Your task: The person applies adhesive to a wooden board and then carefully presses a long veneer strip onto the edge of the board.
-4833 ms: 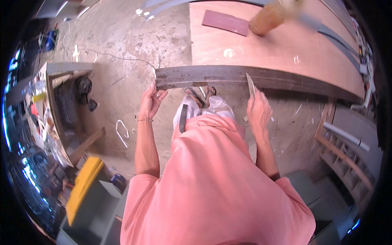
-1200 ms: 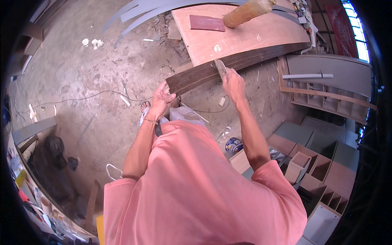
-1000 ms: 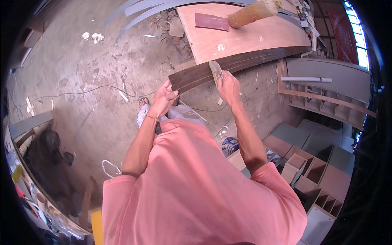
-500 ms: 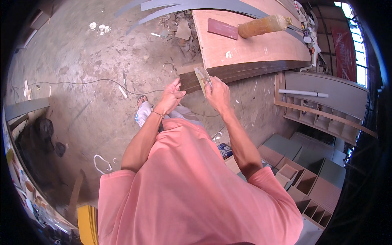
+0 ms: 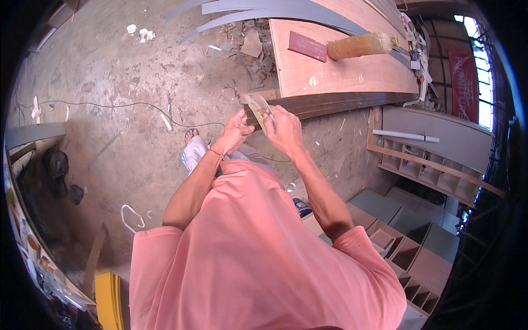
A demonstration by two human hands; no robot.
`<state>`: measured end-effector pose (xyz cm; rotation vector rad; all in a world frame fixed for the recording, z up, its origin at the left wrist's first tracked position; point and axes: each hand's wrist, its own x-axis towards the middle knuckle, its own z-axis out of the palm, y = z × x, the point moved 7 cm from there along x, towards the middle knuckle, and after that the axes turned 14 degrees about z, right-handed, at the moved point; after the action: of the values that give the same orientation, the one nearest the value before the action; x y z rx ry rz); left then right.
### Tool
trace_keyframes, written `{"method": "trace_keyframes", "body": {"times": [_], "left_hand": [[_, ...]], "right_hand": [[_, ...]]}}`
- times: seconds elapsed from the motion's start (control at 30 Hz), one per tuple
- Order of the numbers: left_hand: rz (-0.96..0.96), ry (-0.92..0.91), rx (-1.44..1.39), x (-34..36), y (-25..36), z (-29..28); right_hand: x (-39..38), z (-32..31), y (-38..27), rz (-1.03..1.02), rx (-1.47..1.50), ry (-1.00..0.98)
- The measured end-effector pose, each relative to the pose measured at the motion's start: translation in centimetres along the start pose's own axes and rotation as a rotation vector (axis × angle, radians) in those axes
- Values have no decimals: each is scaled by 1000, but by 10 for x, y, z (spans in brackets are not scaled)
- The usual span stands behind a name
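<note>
My right hand (image 5: 285,127) grips a thin flat scraper (image 5: 257,110), whose pale, translucent blade is smeared with something yellowish. Close to its left is my left hand (image 5: 234,133), fingers drawn together in a pinch; whatever they may hold is too small to make out. Both hands are in front of my body, beside the near left corner of a light wood panel (image 5: 297,71) with a dark brown side. On that panel a plastic bottle (image 5: 360,46) of amber-coloured stuff lies on its side, touching or almost touching a dark red flat piece (image 5: 307,45).
Long grey strips (image 5: 253,15) lie across the panel's far side and overhang to the left. A cable (image 5: 137,104) runs over the concrete floor. To the right are a compartmented cabinet (image 5: 429,165) and a white tube (image 5: 406,136). Something yellow (image 5: 108,300) stands lower left.
My right hand has moved left with the scraper, bringing it nearer to my left hand, and the blade has tilted further left. The whole view has shifted slightly.
</note>
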<state>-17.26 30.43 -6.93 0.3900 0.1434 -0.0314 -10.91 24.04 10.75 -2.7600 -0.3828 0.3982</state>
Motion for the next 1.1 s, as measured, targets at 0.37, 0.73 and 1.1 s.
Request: {"method": "trace_keyframes", "body": {"times": [0.37,0.73,1.1], "left_hand": [[-127,-91,-129,-4,-3,-10],[-209,19,-41,-19,15,-2],[-140,27,97,-11,10,4]], "right_hand": [[8,-6,-35,-118,70,-20],[-12,-93,106,169,57,208],[-25,-50,144,184,-306,365]]}}
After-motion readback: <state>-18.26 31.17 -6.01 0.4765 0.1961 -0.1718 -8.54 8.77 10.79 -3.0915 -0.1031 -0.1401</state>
